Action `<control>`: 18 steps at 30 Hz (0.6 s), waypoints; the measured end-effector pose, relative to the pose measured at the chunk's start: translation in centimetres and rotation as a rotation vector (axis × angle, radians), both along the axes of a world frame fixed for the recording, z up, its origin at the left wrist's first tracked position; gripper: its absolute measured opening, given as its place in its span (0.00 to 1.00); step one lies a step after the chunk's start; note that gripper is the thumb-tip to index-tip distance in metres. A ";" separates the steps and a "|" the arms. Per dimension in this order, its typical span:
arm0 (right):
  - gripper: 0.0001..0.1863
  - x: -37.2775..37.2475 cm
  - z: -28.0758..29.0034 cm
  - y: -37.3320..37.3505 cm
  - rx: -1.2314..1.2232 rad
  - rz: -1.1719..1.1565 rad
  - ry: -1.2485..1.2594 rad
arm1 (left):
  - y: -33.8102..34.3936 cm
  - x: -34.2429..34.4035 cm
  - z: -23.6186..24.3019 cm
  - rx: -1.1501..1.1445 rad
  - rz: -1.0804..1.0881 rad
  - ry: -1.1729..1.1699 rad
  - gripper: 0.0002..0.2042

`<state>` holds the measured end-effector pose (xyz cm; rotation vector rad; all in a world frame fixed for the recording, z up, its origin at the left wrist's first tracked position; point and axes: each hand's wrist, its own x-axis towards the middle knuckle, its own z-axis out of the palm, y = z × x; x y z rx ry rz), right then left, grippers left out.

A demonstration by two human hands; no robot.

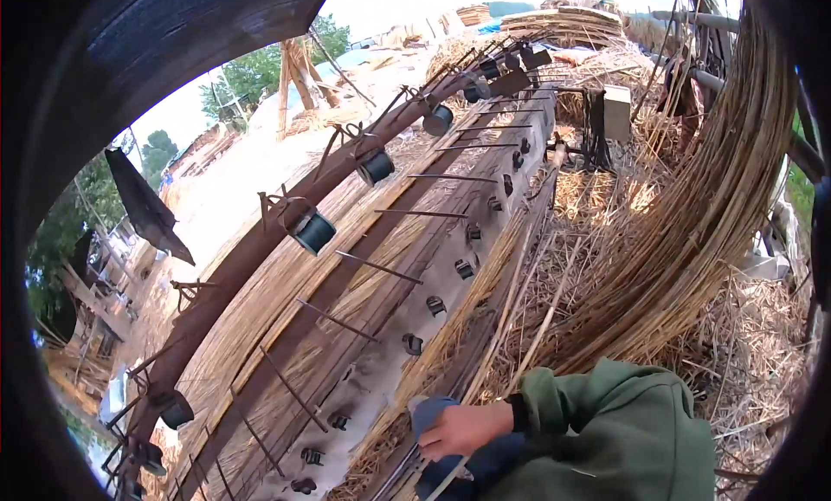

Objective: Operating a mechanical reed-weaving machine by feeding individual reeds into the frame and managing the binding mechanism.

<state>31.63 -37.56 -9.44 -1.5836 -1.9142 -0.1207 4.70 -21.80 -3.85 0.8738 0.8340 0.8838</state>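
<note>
My right hand (463,429), at the end of a green sleeve (606,414) with a dark cuff, is low in the view, right of centre. Its fingers curl down over a blue-grey piece of fabric (428,413); what lies under them is hidden. Dark blue cloth (476,462) shows just below, with a thin reed (446,479) crossing it. Beside the hand, loose reeds (472,328) lie along the pale metal rail (389,371) of a long frame. My left hand is out of sight.
Wire spools (313,232) hang from a brown beam (260,250), with thin metal rods (338,319) jutting across the frame. Behind it spreads a reed mat (251,345). A large reed bundle (692,241) leans at right above scattered straw (736,371). A dark panel (173,33) overhangs the upper left.
</note>
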 end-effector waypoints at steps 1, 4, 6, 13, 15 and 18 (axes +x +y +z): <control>0.10 0.6 -0.2 -0.2 0.029 -0.048 -0.019 | 0.2 0.4 0.3 0.177 0.083 0.090 0.12; 0.09 2.6 0.6 -2.2 0.082 -0.239 -0.122 | 3.5 -2.8 -2.0 0.574 0.096 0.400 0.14; 0.10 5.1 1.5 -5.3 0.077 -0.400 -0.214 | 4.3 -2.8 0.4 0.231 0.213 0.257 0.14; 0.10 6.0 2.8 -6.0 0.035 -0.609 -0.356 | 2.9 -1.1 -3.5 0.643 -0.060 0.563 0.17; 0.09 4.7 2.3 -4.9 0.031 -0.527 -0.334 | 0.1 2.7 -2.4 0.338 -0.131 0.302 0.17; 0.07 4.5 2.3 -5.6 0.039 -0.522 -0.285 | 1.9 2.1 -3.4 0.812 -0.093 0.483 0.16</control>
